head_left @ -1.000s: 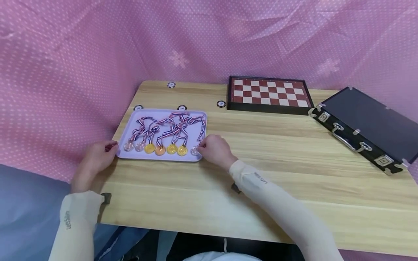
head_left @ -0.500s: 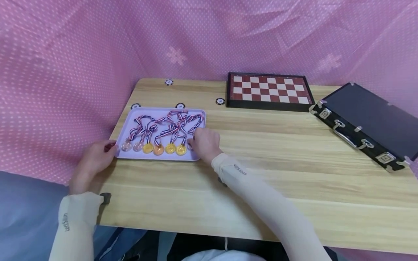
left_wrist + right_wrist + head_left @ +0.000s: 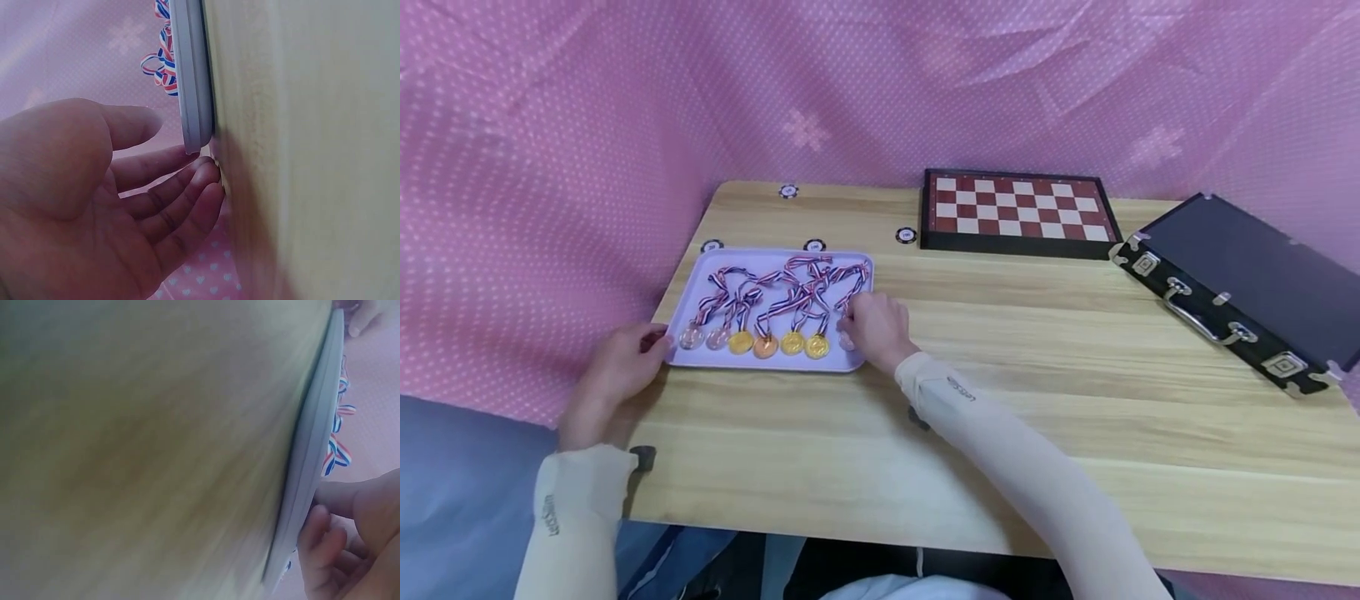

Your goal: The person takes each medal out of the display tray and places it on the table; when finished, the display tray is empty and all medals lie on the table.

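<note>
A lilac tray (image 3: 760,365) holds a row of medals on striped red, white and blue ribbons. Along its front side, silver-toned medals (image 3: 692,336) lie at the left, then gold ones (image 3: 792,342) with a bronze medal (image 3: 765,347) among them. At the right end my right hand (image 3: 878,332) pinches a silver medal (image 3: 846,341), which its curled fingers partly cover. In the right wrist view the right thumb and fingers bend over the tray's rim. My left hand (image 3: 625,362) rests its fingers against the tray's left front corner, the thumb (image 3: 134,125) apart from the rim.
Behind the tray lie several poker chips (image 3: 906,235). A red and white checkered board (image 3: 1018,242) stands at the back. On the right sits a black case (image 3: 1255,283) with a metal handle. Pink dotted cloth (image 3: 880,92) hangs behind and at the left.
My right hand shifts left with the end silver medal, then a little back to the right, so the medal lies nearer the gold one. The left hand stays at the corner.
</note>
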Motion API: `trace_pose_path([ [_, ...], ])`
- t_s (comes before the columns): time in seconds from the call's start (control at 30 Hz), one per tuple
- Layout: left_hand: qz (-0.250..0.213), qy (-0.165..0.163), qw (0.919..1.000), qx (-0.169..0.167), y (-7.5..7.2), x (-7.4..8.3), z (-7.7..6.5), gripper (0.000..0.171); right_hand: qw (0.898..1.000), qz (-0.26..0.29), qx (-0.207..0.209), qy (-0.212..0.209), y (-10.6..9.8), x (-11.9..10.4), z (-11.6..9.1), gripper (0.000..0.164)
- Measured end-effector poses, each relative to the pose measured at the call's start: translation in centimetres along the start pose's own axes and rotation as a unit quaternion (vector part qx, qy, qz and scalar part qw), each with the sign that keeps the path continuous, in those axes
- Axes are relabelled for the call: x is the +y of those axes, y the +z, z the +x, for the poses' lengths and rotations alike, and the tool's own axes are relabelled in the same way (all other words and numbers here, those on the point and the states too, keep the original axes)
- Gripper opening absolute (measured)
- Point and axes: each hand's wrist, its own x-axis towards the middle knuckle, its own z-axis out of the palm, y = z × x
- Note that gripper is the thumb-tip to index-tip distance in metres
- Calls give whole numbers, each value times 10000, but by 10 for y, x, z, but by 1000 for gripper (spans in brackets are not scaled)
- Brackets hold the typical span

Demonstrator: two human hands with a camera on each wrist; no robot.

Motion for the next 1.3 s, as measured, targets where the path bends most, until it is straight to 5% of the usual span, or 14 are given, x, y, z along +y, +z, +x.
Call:
trace_pose_path([
  [0.2, 83, -21, 10000, -20, 2, 0, 0, 58, 9934, 1120, -240, 90, -4, 14, -4, 10],
  [0.53, 85, 42, 10000, -25, 2, 3, -3, 60, 9663, 2540, -364, 187, -24, 32, -8, 7],
  [0.73, 259, 22, 9997, 34, 3, 1, -6, 57, 9466, 3142, -562, 457, -76, 39, -8, 10],
  [0.87, 371, 183, 9991, 71, 3, 0, -5, 50, 9462, 3182, -282, 516, -131, 56, -11, 14],
  [1.1, 438, 475, 9977, 184, 4, -9, -10, 43, 9599, 2516, 610, 1075, -209, 131, -38, 35],
  [1.3, 498, 449, 9975, 200, 5, -7, -7, 44, 9608, 1678, 1223, 1836, -230, 228, -87, 46],
])
